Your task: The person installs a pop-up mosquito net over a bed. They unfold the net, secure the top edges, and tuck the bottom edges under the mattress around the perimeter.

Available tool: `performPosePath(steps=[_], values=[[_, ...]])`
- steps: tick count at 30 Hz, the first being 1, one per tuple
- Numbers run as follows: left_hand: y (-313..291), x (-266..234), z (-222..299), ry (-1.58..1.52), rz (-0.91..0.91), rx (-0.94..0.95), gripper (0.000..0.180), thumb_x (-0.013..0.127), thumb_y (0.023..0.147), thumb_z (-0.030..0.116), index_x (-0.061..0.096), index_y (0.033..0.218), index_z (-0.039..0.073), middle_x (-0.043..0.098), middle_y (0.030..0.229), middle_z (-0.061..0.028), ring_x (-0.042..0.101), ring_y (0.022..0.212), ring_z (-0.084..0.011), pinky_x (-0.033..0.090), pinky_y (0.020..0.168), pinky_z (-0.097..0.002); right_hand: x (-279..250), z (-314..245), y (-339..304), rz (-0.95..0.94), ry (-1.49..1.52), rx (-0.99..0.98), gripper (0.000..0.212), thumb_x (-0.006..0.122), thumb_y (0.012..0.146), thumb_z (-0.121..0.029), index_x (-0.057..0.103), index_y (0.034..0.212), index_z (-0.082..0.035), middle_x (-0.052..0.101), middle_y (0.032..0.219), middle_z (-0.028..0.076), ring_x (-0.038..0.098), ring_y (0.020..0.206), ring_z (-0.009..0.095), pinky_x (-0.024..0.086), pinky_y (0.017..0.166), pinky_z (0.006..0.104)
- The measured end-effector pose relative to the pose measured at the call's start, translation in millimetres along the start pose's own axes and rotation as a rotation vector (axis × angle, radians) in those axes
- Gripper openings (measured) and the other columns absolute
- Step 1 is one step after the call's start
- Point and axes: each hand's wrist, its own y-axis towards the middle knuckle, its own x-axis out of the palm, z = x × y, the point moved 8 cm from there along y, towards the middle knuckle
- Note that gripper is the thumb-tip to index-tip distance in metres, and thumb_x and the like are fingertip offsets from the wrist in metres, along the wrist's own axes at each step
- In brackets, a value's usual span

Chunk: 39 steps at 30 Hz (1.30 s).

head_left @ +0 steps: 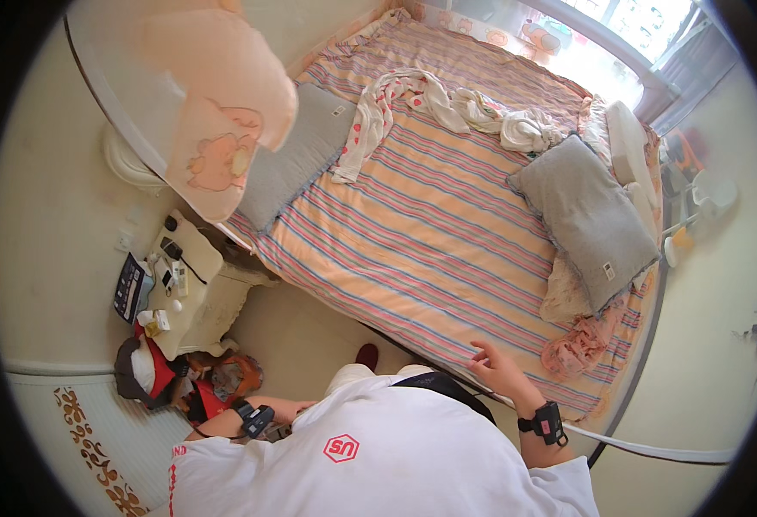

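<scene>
My right hand [501, 372] is above the near edge of the bed, fingers apart and holding nothing that I can see. The striped sheet [413, 224] in orange, pink and blue covers the bed under it. My left hand [297, 408] is low beside my body at the hem of my white shirt; its fingers are mostly hidden. A crumpled pink cloth [578, 346] lies to the right of my right hand. Beyond it a grey pillow [587, 226] rests askew on a pale cloth. Each wrist wears a black strapped device.
Another grey pillow [297, 155] lies at the bed's left. A white blanket with red spots [378, 108] is bunched across the far part. On the left stands a nightstand [197, 314] with small items, beside bags [144, 370]. A pale, bear-printed bed guard [223, 112] rises at upper left.
</scene>
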Motion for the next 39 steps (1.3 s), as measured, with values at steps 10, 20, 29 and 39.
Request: performPosePath(steps=[10,20,29,39], values=[[-64.8,-32.3,-32.6,-0.05,0.04,0.105,0.092,0.075,0.079,0.04,0.024,0.149,0.01,0.043,0.144,-0.0071,0.042,0.128,-0.011,0.034,0.103,-0.0197,95.5,-50.5,-4.4,0.003,-0.01,-0.098,0.053,0.062,0.092,-0.028,0.046,0.136,-0.005,0.067,0.101,0.01,0.063,0.087,0.022,0.05,0.078,0.0324],[-87.9,-51.7,-23.3,-0.026,0.018,0.091,0.083,0.072,0.082,0.036,0.029,0.147,0.009,0.045,0.142,-0.0066,0.045,0.124,-0.0117,0.036,0.101,-0.0215,100.3,-27.4,-43.9,0.11,0.083,0.081,0.054,0.063,0.09,-0.028,0.045,0.136,-0.005,0.066,0.105,0.012,0.063,0.089,0.022,0.051,0.078,0.0333],[-87.3,-52.4,-15.9,-0.031,0.043,0.2,0.074,0.07,0.084,0.033,0.033,0.144,0.008,0.047,0.139,-0.006,0.047,0.121,-0.0123,0.038,0.1,-0.0232,96.2,-21.1,-21.8,0.18,0.011,-0.072,0.054,0.066,0.088,-0.032,0.05,0.13,-0.003,0.066,0.094,0.012,0.064,0.088,0.025,0.05,0.077,0.036],[-97.1,-66.7,-15.3,-0.08,0.089,0.312,0.066,0.067,0.087,0.029,0.038,0.142,0.007,0.049,0.137,-0.0055,0.05,0.118,-0.013,0.04,0.098,-0.025,102.0,-61.3,14.3,0.074,-0.21,-0.187,0.056,0.069,0.086,-0.035,0.052,0.131,-0.006,0.067,0.104,0.013,0.064,0.091,0.025,0.051,0.081,0.0355]])
